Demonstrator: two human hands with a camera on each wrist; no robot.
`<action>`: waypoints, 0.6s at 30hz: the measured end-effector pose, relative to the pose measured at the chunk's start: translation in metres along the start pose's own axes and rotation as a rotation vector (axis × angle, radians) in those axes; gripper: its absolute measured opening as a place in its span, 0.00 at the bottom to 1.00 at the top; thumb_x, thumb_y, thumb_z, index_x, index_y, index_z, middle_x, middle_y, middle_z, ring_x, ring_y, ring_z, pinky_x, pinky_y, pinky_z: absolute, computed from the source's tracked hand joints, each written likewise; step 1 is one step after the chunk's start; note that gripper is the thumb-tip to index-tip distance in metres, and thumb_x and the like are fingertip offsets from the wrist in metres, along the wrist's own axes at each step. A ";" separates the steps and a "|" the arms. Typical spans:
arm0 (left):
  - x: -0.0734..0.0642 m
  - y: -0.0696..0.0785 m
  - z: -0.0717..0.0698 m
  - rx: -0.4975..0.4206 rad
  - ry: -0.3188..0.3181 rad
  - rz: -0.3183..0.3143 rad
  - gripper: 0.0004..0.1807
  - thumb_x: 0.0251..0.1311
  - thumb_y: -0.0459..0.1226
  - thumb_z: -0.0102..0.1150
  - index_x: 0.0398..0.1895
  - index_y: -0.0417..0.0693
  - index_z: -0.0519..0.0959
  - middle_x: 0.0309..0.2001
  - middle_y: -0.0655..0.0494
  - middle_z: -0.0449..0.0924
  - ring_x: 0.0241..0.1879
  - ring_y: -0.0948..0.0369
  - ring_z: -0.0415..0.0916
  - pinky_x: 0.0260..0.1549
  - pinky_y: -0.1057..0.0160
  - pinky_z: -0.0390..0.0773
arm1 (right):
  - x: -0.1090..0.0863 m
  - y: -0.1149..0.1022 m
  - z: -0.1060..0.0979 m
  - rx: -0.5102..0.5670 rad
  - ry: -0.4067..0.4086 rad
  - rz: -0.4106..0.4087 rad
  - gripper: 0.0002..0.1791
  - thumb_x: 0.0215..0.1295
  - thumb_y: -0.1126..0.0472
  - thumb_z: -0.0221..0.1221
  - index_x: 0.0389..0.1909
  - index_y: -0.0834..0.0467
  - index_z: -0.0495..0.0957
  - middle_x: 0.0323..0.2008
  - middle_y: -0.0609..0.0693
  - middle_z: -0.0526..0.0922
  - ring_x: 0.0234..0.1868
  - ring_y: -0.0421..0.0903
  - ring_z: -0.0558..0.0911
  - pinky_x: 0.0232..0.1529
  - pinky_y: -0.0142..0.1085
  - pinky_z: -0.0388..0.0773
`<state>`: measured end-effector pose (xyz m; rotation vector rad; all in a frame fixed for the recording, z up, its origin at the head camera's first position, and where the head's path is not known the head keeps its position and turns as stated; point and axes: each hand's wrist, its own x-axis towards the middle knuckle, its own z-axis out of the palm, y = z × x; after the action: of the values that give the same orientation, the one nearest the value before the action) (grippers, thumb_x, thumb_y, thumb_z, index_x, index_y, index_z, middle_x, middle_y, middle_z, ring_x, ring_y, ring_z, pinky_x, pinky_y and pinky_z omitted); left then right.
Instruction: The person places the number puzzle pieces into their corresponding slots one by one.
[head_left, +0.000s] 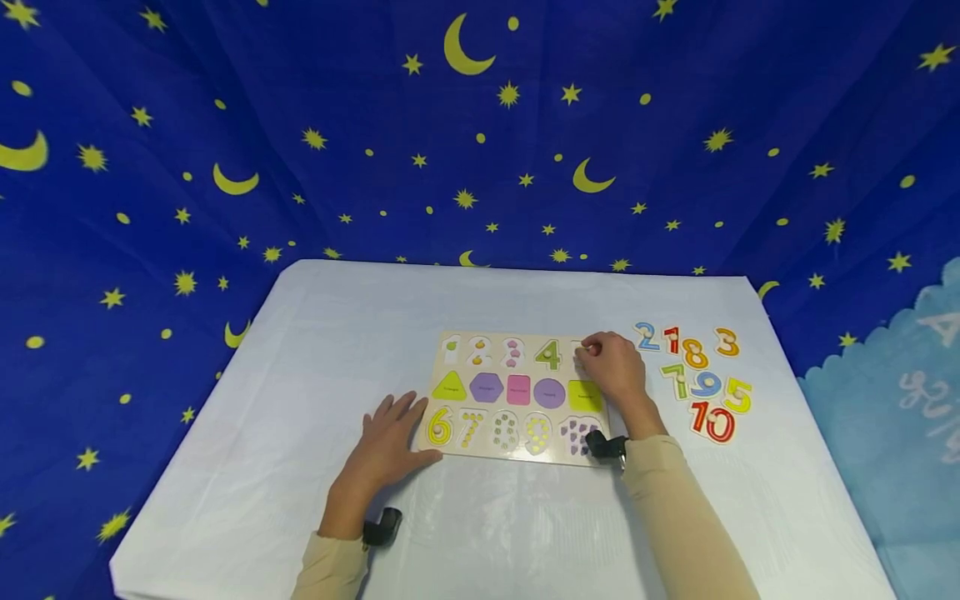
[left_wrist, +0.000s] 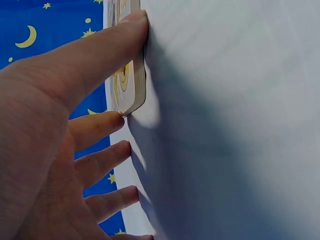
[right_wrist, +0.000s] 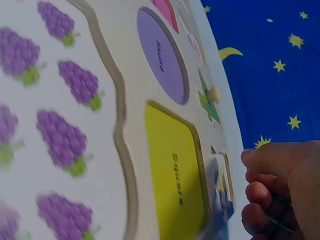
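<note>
A wooden number puzzle board [head_left: 497, 354] lies flat on the table, with the green 4 [head_left: 547, 355] and the yellow 6 [head_left: 440, 427] set in their slots. My left hand [head_left: 387, 442] is at its lower left corner, thumb against the near edge and fingers spread along the left side. Over the upper right corner is my right hand [head_left: 611, 362], fingers loosely bent beside the slot right of the 4. Nothing shows between the fingertips [right_wrist: 255, 156] in the right wrist view. That slot is partly covered in the head view.
Right of the board lie loose number pieces, among them a blue 2 [head_left: 647, 336], an orange 8 [head_left: 695, 353], a yellow 5 [head_left: 738, 395] and a red 10 [head_left: 712, 422]. A white cover spreads over the table [head_left: 337, 333]. Blue star-and-moon cloth [head_left: 420, 208] hangs behind.
</note>
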<state>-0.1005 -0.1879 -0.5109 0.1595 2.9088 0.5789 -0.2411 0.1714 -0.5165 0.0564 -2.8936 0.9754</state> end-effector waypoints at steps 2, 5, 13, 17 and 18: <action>0.000 0.000 0.000 -0.004 -0.004 -0.006 0.50 0.46 0.57 0.70 0.71 0.46 0.64 0.71 0.43 0.57 0.71 0.38 0.45 0.59 0.28 0.46 | 0.002 0.002 -0.003 -0.007 -0.003 -0.001 0.13 0.61 0.55 0.62 0.40 0.59 0.84 0.29 0.51 0.78 0.30 0.50 0.75 0.32 0.42 0.69; 0.000 0.000 0.000 -0.010 -0.006 -0.004 0.50 0.46 0.57 0.70 0.71 0.46 0.64 0.71 0.43 0.57 0.70 0.38 0.45 0.59 0.28 0.45 | 0.004 0.007 -0.006 -0.019 0.000 0.004 0.12 0.61 0.55 0.62 0.39 0.59 0.84 0.29 0.51 0.78 0.30 0.50 0.75 0.31 0.42 0.69; 0.001 0.000 0.000 0.006 -0.032 -0.029 0.51 0.46 0.58 0.70 0.72 0.47 0.63 0.72 0.44 0.56 0.71 0.39 0.43 0.60 0.29 0.44 | 0.007 0.021 -0.017 -0.036 0.001 0.049 0.14 0.61 0.55 0.61 0.42 0.59 0.83 0.30 0.52 0.79 0.31 0.51 0.74 0.31 0.43 0.69; 0.001 0.000 0.000 0.005 -0.029 -0.031 0.51 0.46 0.58 0.70 0.71 0.47 0.63 0.71 0.44 0.56 0.71 0.39 0.44 0.60 0.29 0.44 | 0.010 0.031 -0.021 -0.046 0.004 0.082 0.14 0.62 0.54 0.61 0.43 0.60 0.83 0.29 0.52 0.78 0.30 0.50 0.74 0.30 0.41 0.67; 0.001 0.000 0.000 0.004 -0.027 -0.030 0.51 0.45 0.58 0.70 0.71 0.47 0.63 0.71 0.44 0.56 0.71 0.39 0.44 0.60 0.28 0.44 | 0.011 0.033 -0.022 -0.051 0.006 0.085 0.14 0.62 0.54 0.61 0.43 0.60 0.83 0.29 0.52 0.78 0.30 0.50 0.74 0.30 0.41 0.67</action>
<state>-0.1015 -0.1873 -0.5110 0.1228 2.8812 0.5618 -0.2523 0.2108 -0.5178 -0.0729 -2.9354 0.9123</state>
